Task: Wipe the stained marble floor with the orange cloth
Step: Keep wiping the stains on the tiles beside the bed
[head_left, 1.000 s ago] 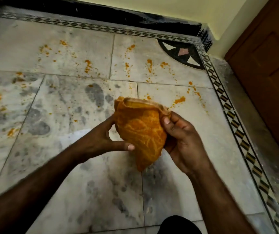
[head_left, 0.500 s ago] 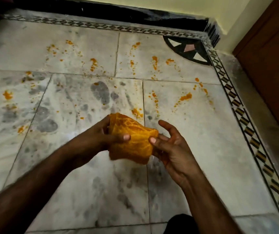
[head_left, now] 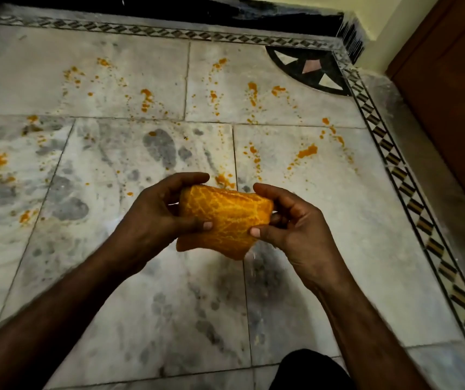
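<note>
Hands hold a bunched orange patterned cloth [head_left: 223, 218] above the white-grey marble floor [head_left: 324, 220]; left hand [head_left: 158, 209] and right hand [head_left: 290, 223] each pinch an end, fingers partly hidden behind the fabric; orange stains [head_left: 306, 152] beyond; a dark shape at the bottom edge is cut off.

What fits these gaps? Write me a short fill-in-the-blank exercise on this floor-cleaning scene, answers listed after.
1. The cloth held between the left hand and right hand is ____ in colour.
2. The cloth is held ____ the marble floor, not touching it.
3. The corner inlay is at the top ____ of the view.

Answers: orange; above; right
</note>
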`<action>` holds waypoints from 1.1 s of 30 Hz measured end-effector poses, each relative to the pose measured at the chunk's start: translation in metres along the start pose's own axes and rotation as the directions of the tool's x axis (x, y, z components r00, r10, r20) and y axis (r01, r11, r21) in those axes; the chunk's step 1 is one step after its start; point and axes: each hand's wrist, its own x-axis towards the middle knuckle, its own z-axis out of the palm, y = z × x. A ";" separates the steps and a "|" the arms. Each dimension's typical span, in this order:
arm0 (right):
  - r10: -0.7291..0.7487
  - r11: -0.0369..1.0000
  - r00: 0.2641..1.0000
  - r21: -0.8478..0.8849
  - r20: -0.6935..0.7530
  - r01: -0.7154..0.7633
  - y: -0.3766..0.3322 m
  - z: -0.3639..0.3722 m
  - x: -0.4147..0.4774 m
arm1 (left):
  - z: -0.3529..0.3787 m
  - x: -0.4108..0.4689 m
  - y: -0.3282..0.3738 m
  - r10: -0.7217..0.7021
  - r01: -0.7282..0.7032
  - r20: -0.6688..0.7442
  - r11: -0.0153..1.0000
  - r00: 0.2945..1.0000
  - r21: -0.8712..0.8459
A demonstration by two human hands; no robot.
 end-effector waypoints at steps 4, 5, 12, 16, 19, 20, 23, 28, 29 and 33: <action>-0.040 0.996 0.999 -0.077 -0.029 0.038 -0.004 -0.005 0.003 | 0.003 0.001 0.001 0.102 -0.101 -0.015 0.992 0.995 0.077; -0.044 0.995 0.998 -0.094 -0.037 0.040 -0.005 -0.007 0.004 | 0.003 0.002 0.002 0.123 -0.120 -0.026 0.988 0.992 0.102; -0.159 0.920 0.985 -0.373 -0.073 0.121 -0.006 -0.015 0.003 | 0.006 0.006 0.004 0.189 -0.161 -0.095 0.956 0.977 0.247; -0.205 0.904 0.974 -0.400 -0.100 0.149 0.002 -0.018 -0.002 | 0.009 0.002 -0.001 0.203 -0.195 -0.029 0.963 0.979 0.185; -0.246 0.872 0.961 -0.462 -0.124 0.163 0.010 -0.021 -0.007 | 0.010 0.000 -0.007 0.221 -0.203 -0.009 0.910 0.975 0.361; -0.275 0.841 0.954 -0.511 -0.120 0.178 0.014 -0.022 -0.008 | 0.012 -0.001 -0.008 0.255 -0.224 0.002 0.849 0.967 0.479; -0.317 0.740 0.945 -0.645 -0.084 0.191 0.022 -0.024 -0.011 | 0.021 -0.003 -0.011 0.358 -0.303 0.065 0.665 0.932 0.683; -0.267 0.787 0.961 -0.592 -0.074 0.174 0.019 -0.033 -0.020 | 0.030 -0.005 -0.009 0.313 -0.313 0.110 0.733 0.944 0.604; -0.251 0.821 0.965 -0.545 -0.072 0.173 0.016 -0.034 -0.021 | 0.032 -0.006 -0.008 0.281 -0.299 0.120 0.771 0.952 0.563; -0.230 0.891 0.967 -0.423 -0.107 0.165 0.009 -0.036 -0.026 | 0.041 -0.009 -0.005 0.218 -0.245 0.114 0.885 0.969 0.396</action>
